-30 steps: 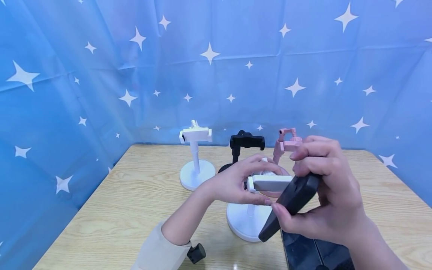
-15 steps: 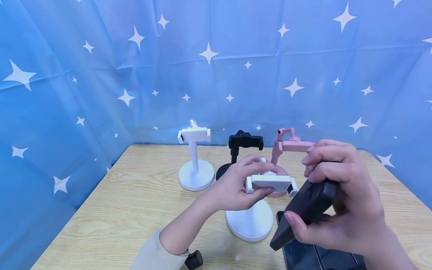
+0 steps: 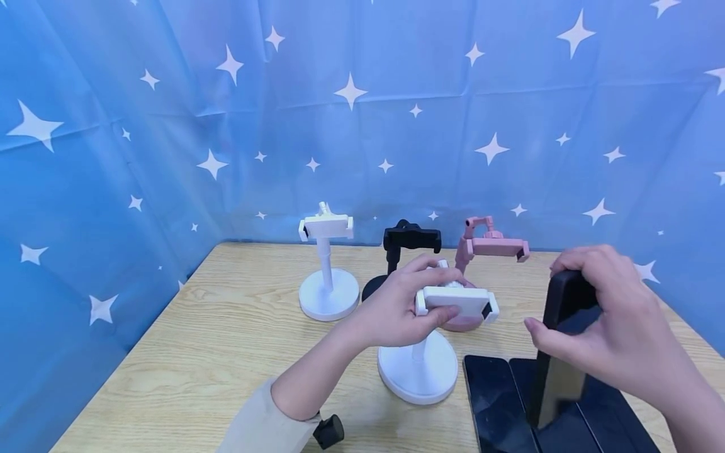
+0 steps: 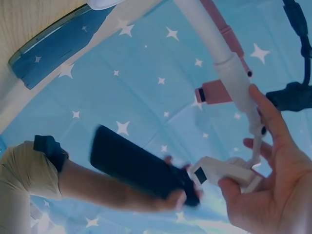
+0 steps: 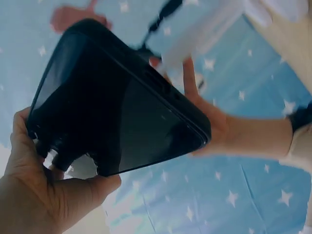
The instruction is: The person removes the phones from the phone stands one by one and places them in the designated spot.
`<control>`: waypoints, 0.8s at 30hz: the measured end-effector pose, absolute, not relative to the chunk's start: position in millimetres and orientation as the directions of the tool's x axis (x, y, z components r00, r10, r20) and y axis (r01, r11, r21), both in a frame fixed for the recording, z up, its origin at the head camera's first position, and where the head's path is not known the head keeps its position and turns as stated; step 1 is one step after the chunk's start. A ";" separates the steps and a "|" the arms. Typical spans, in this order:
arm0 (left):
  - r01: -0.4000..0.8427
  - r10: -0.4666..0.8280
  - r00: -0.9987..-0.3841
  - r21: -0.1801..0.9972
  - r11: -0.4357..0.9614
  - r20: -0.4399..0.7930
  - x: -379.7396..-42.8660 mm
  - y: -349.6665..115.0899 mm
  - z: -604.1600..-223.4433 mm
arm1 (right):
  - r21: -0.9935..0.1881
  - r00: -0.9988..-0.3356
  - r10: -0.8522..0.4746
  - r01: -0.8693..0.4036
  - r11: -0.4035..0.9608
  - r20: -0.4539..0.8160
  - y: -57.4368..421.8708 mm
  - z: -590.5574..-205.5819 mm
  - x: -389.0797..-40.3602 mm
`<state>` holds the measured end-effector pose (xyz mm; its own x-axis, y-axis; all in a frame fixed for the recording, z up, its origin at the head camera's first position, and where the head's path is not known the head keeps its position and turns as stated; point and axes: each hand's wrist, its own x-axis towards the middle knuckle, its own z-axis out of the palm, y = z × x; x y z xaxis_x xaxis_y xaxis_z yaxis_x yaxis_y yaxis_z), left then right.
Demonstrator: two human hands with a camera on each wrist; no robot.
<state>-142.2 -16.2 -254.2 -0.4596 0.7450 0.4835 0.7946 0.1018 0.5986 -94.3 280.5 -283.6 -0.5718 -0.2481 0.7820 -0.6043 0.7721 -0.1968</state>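
Observation:
My left hand point(image 3: 402, 305) grips the clamp head of a white phone stand point(image 3: 419, 371), thumb on the clamp's front face and fingers behind it. The stand's round base is on the wooden table. In the left wrist view the same clamp point(image 4: 219, 173) shows between thumb and fingers, with no phone in it. My right hand point(image 3: 623, 327) holds a black smartphone point(image 3: 561, 352) by its edges, raised and tilted above several phones. The right wrist view shows the dark glossy screen of this smartphone point(image 5: 112, 107), with the thumb at its lower edge.
Several dark phones point(image 3: 493, 402) lie side by side at the table's front right. Behind my left hand stand another white phone stand point(image 3: 328, 292), a black one point(image 3: 412, 238) and a pink one point(image 3: 495, 246). A blue star-patterned curtain point(image 3: 362, 126) hangs behind the table point(image 3: 226, 352).
My right hand has carried the smartphone rightward, away from the white clamp, and turned it more upright. My left thumb has moved onto the clamp's front face; the stand stays in place.

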 end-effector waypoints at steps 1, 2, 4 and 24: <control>0.790 0.748 -0.466 0.602 0.111 0.473 -142.5 -15.7 -253.3 | -0.181 -0.596 -0.248 -0.566 0.804 0.764 260.5 -265.3 -81.0; 0.785 0.749 -0.473 0.609 0.117 0.465 -142.6 -15.2 -252.1 | -0.172 -0.625 -0.247 -0.532 0.829 0.740 248.2 -254.0 -72.6; 0.779 0.750 -0.478 0.616 0.120 0.458 -143.5 -13.5 -250.6 | -0.179 -0.682 -0.248 -0.490 0.853 0.688 245.7 -251.1 -68.7; 0.788 0.681 -0.498 0.609 0.096 0.537 -136.0 37.3 -214.4 | -0.162 -0.997 -0.048 -0.038 0.986 -0.062 358.8 -326.9 -82.7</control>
<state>-136.0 37.3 -214.4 -0.4977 0.6814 0.5366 0.7876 0.0960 0.6086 -82.7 358.8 -326.9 -0.9969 -0.0483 -0.0623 -0.0376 0.9860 -0.1624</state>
